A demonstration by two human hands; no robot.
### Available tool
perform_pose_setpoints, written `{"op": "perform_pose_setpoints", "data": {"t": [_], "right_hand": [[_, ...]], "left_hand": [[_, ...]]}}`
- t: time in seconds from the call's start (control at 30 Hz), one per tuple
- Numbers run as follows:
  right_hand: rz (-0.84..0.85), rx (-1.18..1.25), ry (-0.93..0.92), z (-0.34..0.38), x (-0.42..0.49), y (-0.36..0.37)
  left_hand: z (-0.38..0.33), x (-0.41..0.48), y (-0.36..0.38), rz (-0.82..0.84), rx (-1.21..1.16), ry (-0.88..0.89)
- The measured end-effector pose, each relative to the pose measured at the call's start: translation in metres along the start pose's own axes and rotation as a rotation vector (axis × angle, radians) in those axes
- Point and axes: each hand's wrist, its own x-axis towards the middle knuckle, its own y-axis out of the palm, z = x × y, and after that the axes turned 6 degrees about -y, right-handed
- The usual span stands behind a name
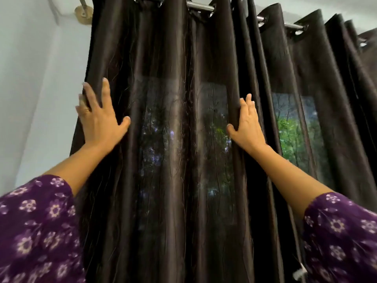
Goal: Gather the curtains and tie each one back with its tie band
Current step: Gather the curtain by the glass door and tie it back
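Observation:
A dark brown eyelet curtain [173,58] hangs in deep folds from a metal rod [200,6] above me. My left hand [100,117] lies flat against its left edge, fingers spread and a ring on one finger. My right hand [247,125] holds a fold at the curtain's right side, thumb on one flank and fingers along the other. A second brown curtain [334,88] hangs further right on the same rod. No tie band is visible.
A pale wall [36,99] stands to the left, with the rod's bracket [83,14] at the top. Daylight and green foliage glow through the fabric. A small white object [298,272] shows at the lower right beside my purple floral sleeve.

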Motion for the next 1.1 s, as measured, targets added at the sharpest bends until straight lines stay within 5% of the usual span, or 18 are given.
{"op": "perform_pose_setpoints", "data": {"t": [0.23,0.67,0.93,1.03,1.1], "right_hand": [[-0.124,0.216,0.253,0.025,0.019,0.029],[0.16,0.414,-0.166,0.236,0.074,0.108],[0.253,0.578,-0.299,0.313,0.099,0.141],[0.136,0.553,-0.211,0.287,0.088,0.14],[-0.107,0.233,-0.126,0.26,0.079,0.132]], "left_hand": [[0.013,0.006,0.014,0.112,-0.356,-0.257],[0.032,0.044,0.0,0.112,-0.477,-0.206],[0.082,0.057,-0.012,0.129,-0.629,-0.422],[0.077,0.046,-0.007,0.176,-0.62,-0.367],[0.07,0.04,-0.004,0.203,-0.668,-0.323]]}}
